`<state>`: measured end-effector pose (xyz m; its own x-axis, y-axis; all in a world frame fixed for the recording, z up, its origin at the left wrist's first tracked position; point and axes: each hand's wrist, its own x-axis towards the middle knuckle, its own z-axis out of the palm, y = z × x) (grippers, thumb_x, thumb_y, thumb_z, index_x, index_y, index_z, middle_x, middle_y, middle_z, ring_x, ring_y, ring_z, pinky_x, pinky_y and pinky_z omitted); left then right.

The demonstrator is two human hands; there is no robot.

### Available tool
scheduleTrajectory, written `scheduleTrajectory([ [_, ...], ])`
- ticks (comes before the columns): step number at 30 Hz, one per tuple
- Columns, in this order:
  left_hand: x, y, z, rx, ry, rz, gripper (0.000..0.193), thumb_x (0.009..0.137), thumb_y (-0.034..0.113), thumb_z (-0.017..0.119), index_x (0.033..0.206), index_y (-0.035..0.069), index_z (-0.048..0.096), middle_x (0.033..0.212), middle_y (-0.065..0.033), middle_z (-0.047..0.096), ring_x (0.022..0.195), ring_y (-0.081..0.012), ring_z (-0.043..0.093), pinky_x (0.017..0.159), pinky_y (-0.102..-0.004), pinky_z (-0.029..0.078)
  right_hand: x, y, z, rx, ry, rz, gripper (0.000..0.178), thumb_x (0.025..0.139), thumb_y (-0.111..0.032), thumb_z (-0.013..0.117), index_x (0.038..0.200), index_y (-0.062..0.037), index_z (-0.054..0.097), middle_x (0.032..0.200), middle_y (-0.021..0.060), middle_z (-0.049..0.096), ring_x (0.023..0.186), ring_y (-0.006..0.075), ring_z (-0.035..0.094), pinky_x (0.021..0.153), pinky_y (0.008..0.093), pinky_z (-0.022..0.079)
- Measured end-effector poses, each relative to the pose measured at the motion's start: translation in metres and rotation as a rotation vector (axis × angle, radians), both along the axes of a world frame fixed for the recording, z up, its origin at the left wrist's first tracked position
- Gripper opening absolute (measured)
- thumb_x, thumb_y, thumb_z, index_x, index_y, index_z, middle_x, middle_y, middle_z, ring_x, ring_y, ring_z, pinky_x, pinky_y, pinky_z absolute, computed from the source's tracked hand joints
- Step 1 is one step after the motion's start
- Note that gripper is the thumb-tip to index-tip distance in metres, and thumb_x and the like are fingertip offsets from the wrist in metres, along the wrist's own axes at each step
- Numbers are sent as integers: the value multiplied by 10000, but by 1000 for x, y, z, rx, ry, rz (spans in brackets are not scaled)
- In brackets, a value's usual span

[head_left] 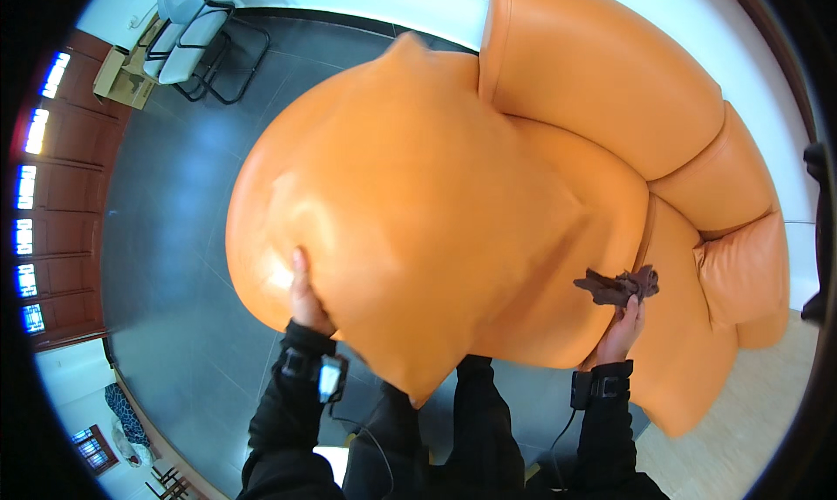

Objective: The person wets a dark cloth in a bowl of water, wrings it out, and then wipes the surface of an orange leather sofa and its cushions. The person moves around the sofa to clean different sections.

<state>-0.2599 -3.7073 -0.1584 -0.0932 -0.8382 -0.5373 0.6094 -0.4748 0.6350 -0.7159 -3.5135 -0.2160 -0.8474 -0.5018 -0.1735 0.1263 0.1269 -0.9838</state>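
A big, puffy orange leather-like seat cushion (410, 186) fills the middle of the view, tilted up off the orange sofa (602, 160). My left hand (310, 304) grips its near left edge, thumb on top and fingers hidden underneath. Over the sofa seat, to the right of the cushion, my right hand (621, 334) is closed on a crumpled dark brown cloth (619, 285). A pointed corner of the cushion hangs down in front of my legs.
A small orange pillow (745, 269) leans at the sofa's right end. Grey chairs (196, 42) and a cardboard box (126, 80) stand at the far left on the dark tiled floor (174, 230). Brown wooden panels (74, 186) line the left side.
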Motion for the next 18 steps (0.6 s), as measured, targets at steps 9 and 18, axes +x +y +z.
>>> scheduleTrajectory([
  [9,-78,-35,-135,201,-398,-268,675,956,459,632,1370,-54,486,1280,-147,619,1150,-248,591,991,-347,468,-11,-36,60,-79,314,148,300,1042,-158,445,1226,51,557,1161,80,610,1082,169,550,995,310,407],
  [18,-41,21,-145,-727,-1752,-431,973,860,447,704,1503,-92,211,1558,-333,223,1456,-465,223,1183,-539,195,95,-116,36,117,753,1032,339,883,-250,668,1152,-46,643,1230,226,579,1130,355,572,960,461,444],
])
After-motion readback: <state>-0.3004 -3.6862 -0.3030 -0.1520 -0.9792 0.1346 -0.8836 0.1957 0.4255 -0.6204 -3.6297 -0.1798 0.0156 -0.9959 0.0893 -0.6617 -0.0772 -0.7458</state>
